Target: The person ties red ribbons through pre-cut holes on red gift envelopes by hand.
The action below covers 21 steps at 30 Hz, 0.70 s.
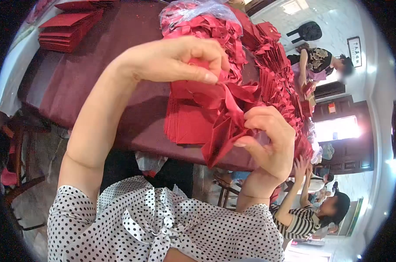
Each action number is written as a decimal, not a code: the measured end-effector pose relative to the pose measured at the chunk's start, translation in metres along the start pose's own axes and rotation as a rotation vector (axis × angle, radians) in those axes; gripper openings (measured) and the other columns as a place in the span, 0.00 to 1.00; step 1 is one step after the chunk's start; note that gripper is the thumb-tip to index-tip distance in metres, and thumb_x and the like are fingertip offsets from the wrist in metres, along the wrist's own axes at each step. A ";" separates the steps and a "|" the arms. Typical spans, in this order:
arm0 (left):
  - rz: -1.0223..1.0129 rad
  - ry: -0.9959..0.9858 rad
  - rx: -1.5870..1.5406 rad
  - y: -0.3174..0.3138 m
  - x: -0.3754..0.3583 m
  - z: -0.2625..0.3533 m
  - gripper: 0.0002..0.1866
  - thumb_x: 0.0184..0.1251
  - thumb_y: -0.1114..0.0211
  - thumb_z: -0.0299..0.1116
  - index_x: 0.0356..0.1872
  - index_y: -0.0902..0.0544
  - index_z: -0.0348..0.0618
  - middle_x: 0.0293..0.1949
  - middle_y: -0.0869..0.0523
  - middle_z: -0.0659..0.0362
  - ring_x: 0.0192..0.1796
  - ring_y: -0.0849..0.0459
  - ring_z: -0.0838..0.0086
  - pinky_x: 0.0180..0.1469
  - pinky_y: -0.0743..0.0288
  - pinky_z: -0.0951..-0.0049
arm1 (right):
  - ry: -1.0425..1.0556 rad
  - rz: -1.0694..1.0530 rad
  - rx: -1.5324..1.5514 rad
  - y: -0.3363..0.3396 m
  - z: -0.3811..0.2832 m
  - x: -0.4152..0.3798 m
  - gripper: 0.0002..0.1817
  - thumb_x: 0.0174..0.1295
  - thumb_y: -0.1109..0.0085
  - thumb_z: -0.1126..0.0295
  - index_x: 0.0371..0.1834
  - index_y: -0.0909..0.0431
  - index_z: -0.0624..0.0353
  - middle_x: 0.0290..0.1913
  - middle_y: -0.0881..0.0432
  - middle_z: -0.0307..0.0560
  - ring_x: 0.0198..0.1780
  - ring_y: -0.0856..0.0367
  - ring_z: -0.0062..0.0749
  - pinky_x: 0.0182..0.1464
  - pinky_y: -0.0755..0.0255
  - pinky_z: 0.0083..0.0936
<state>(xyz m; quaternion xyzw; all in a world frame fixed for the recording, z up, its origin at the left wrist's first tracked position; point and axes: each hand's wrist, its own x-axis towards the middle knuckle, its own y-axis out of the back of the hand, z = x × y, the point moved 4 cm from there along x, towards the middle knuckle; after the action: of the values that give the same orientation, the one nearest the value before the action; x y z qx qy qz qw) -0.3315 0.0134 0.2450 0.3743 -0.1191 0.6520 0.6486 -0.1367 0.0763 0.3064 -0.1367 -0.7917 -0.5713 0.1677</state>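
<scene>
A small red paper gift bag (224, 135) hangs tilted in front of me, over the near table edge. My right hand (272, 135) pinches its side between thumb and fingers. Shiny red ribbon (233, 102) rises from the bag's top in loose loops. Above it, my left hand (189, 59) is closed, with thumb and forefinger at the end of the ribbon. Beneath my hands lies a stack of flat red bags (187, 120), partly covered by the ribbon and the held bag.
The table has a dark red cloth (139, 100). A clear plastic bag (200, 15) of red ribbons lies at the back. Piled red bags (274, 65) line the right side; another stack (69, 30) stands far left. Two people (322, 61) (316, 218) work on the right.
</scene>
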 end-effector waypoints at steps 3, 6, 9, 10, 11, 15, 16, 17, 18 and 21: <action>-0.114 0.319 -0.271 -0.017 -0.003 -0.010 0.10 0.65 0.40 0.35 0.29 0.26 0.39 0.43 0.21 0.59 0.44 0.27 0.78 0.50 0.33 0.76 | 0.010 -0.022 -0.032 -0.001 -0.001 0.002 0.20 0.34 0.26 0.64 0.28 0.25 0.60 0.34 0.21 0.44 0.37 0.22 0.39 0.38 0.26 0.28; -0.021 0.170 -0.045 -0.012 0.002 -0.002 0.10 0.66 0.41 0.34 0.29 0.26 0.39 0.31 0.27 0.67 0.37 0.31 0.83 0.40 0.34 0.80 | -0.009 0.002 -0.019 0.001 -0.001 -0.003 0.20 0.32 0.26 0.62 0.28 0.24 0.58 0.34 0.21 0.43 0.36 0.23 0.39 0.41 0.29 0.30; 0.198 0.091 -0.092 0.010 -0.001 -0.011 0.09 0.67 0.43 0.34 0.32 0.27 0.39 0.32 0.24 0.66 0.38 0.28 0.83 0.44 0.33 0.81 | 0.120 0.044 -0.290 0.012 -0.016 -0.001 0.21 0.30 0.26 0.59 0.27 0.24 0.56 0.33 0.20 0.42 0.36 0.26 0.38 0.44 0.33 0.32; 0.287 0.125 -0.111 0.019 -0.005 -0.014 0.08 0.67 0.42 0.34 0.33 0.26 0.40 0.32 0.23 0.66 0.38 0.26 0.83 0.44 0.32 0.81 | 0.094 0.088 -0.310 0.015 -0.020 -0.002 0.23 0.27 0.26 0.56 0.27 0.24 0.54 0.32 0.20 0.41 0.35 0.28 0.38 0.45 0.37 0.32; 0.274 0.102 -0.191 0.024 -0.004 -0.016 0.08 0.67 0.42 0.35 0.34 0.25 0.40 0.32 0.22 0.66 0.39 0.25 0.83 0.44 0.32 0.81 | 0.103 0.123 -0.322 0.016 -0.019 -0.001 0.24 0.27 0.26 0.56 0.27 0.24 0.55 0.32 0.20 0.41 0.35 0.28 0.38 0.44 0.36 0.32; 0.441 0.083 -0.246 0.008 0.003 -0.037 0.09 0.71 0.45 0.34 0.45 0.25 0.41 0.41 0.21 0.62 0.44 0.23 0.80 0.53 0.30 0.77 | 0.087 0.258 -0.253 0.012 -0.007 0.004 0.25 0.28 0.23 0.55 0.26 0.26 0.57 0.28 0.23 0.42 0.33 0.27 0.39 0.36 0.32 0.31; 0.499 0.090 -0.334 0.000 0.006 -0.033 0.11 0.71 0.46 0.35 0.48 0.27 0.42 0.42 0.22 0.61 0.47 0.24 0.79 0.55 0.31 0.75 | 0.066 0.352 -0.275 0.013 -0.005 0.002 0.24 0.30 0.23 0.56 0.25 0.26 0.58 0.28 0.24 0.43 0.32 0.26 0.39 0.35 0.31 0.30; 0.608 0.067 -0.307 -0.004 0.008 -0.029 0.14 0.73 0.48 0.39 0.50 0.28 0.40 0.40 0.23 0.62 0.48 0.25 0.78 0.54 0.32 0.76 | 0.031 0.375 -0.303 0.019 -0.003 0.003 0.23 0.31 0.22 0.60 0.24 0.26 0.59 0.28 0.24 0.44 0.32 0.26 0.38 0.36 0.31 0.30; 0.597 0.081 -0.217 -0.005 0.008 -0.028 0.15 0.73 0.49 0.41 0.49 0.28 0.40 0.40 0.23 0.62 0.48 0.25 0.78 0.54 0.32 0.76 | -0.106 0.431 -0.301 0.024 0.000 0.002 0.21 0.32 0.22 0.65 0.24 0.26 0.60 0.27 0.25 0.43 0.32 0.26 0.38 0.35 0.32 0.29; 0.325 0.026 -0.260 -0.016 0.007 -0.016 0.27 0.61 0.39 0.54 0.45 0.26 0.38 0.42 0.24 0.61 0.48 0.26 0.77 0.54 0.34 0.76 | -0.187 0.517 -0.378 0.031 -0.001 0.012 0.19 0.36 0.23 0.69 0.25 0.27 0.61 0.26 0.27 0.45 0.30 0.28 0.37 0.32 0.34 0.27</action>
<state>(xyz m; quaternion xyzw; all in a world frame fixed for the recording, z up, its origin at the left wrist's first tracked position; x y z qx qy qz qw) -0.3213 0.0315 0.2332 0.2549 -0.2526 0.7321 0.5790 -0.1352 0.0850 0.3388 -0.4135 -0.6228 -0.6316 0.2056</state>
